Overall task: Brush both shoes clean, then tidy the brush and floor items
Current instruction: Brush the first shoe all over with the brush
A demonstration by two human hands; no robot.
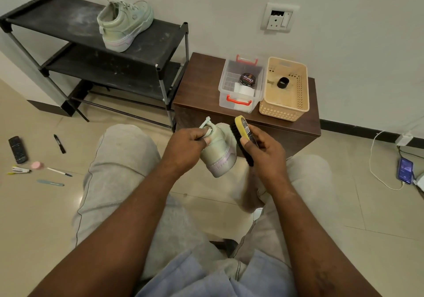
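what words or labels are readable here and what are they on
"Cherry": lid of the round black tin in the clear plastic box, seen upside down.
Label on the yellow-backed brush in the right hand: too blurred.
Lit phone screen: unreadable.

L hand (187, 145) grips pale green shoe (218, 156) at heel; R hand (263, 152) holds brush (241, 139), bristles against shoe. Second shoe (125, 24) on rack (68, 21).

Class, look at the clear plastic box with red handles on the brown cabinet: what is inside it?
A round black polish tin rests inside the clear box, beside a white folded item. Whatever lies beneath those is covered.
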